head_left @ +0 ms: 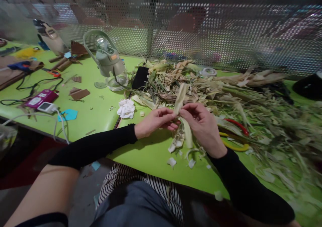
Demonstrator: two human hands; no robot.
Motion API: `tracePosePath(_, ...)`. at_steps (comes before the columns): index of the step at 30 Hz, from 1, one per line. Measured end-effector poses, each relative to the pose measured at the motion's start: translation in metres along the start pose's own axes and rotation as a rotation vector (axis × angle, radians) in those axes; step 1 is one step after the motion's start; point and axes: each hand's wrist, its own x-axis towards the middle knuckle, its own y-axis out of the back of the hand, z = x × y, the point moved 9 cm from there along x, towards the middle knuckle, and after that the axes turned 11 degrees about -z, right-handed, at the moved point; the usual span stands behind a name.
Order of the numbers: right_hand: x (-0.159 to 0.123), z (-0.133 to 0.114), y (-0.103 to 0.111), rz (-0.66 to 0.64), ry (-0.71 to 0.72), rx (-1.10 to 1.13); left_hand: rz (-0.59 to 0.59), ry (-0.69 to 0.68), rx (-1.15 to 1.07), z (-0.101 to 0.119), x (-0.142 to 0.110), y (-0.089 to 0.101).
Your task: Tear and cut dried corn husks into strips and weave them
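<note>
Over the front part of the green table (148, 160), both hands pinch a pale green strip of corn husk (181, 97). My left hand (157, 120) grips it from the left, thumb against the fingers. From the right, my right hand (200, 123) has thumb and forefinger closed on the same spot. One end of the strip stands up above the fingertips, and another pale length (188, 133) hangs down between the hands. Small torn husk scraps (171, 162) lie below them. Behind is a big heap of dried husks and stalks (173, 79).
Red-and-yellow-handled scissors or pliers (237, 124) lie partly under husks right of my hand. A crumpled white tissue (126, 108), black phone (140, 78), water bottle (110, 62) and tape roll (208, 72) stand around. A purple power bank (41, 98) with cables is at left. Perforated metal screen (161, 25) behind.
</note>
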Motion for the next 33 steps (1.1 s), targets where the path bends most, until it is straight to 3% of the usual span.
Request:
tracePosePath(6,-0.001,-0.004,0.005,0.073,0.027,-0.099,-0.055,-0.027,0.073,-0.009,0.001,-0.004)
tracePosePath(14,-0.005,-0.010,0.001,0.039,0.165,-0.011,-0.020,0.029,-0.068,-0.013,0.003,-0.001)
tracePosePath(20,-0.004,-0.012,-0.001,0.030,0.122,-0.080,-0.017,0.071,-0.064,-0.013,0.000,-0.006)
tracePosePath(27,-0.012,-0.022,0.005,0.138,0.183,-0.140,0.097,-0.024,-0.117,-0.001,-0.002,0.004)
tracePosePath(30,-0.009,-0.013,0.007,0.172,0.101,-0.125,0.128,-0.064,-0.116,0.005,-0.003,0.007)
tracePosePath(33,-0.003,0.010,0.006,0.131,-0.084,-0.033,0.061,-0.054,-0.070,0.006,-0.003,0.001)
